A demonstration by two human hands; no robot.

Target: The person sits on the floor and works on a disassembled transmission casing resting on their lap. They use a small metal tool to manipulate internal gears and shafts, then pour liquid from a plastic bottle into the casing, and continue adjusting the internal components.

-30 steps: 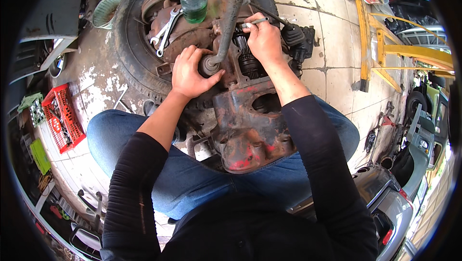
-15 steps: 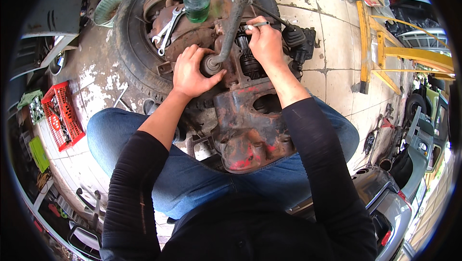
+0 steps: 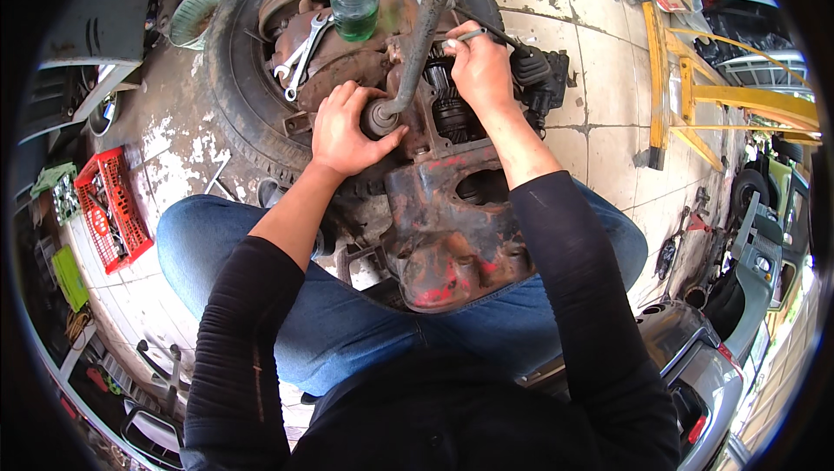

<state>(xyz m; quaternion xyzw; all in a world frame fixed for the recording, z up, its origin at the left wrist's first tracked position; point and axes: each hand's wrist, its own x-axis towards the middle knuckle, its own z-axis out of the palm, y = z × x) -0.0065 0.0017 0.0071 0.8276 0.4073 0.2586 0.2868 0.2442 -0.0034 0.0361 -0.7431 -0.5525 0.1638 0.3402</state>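
Note:
Between my knees lies a rusty gearbox housing point(image 3: 426, 197) with red paint traces. My left hand point(image 3: 345, 130) is wrapped round the round dark base point(image 3: 380, 118) of a long bent metal lever point(image 3: 424, 36). The lever rises from that base toward the far edge. My right hand point(image 3: 483, 77) pinches a thin grey metal rod point(image 3: 472, 36), just over the far right side of an opening in the housing. Dark toothed gears point(image 3: 450, 110) show inside the opening, beside that hand. My fingers hide the rod's lower part.
The housing leans over a large tyre point(image 3: 248, 123). Two wrenches point(image 3: 304, 58) and a plastic bottle point(image 3: 354, 2) of green liquid rest on its far part. A black part point(image 3: 547, 80) is at right. A red tool crate point(image 3: 113, 210) stands left, a yellow frame point(image 3: 656, 80) right.
My right hand has shifted slightly to the right, and the outer end of the rod now tips up more. My left hand stays round the lever's base.

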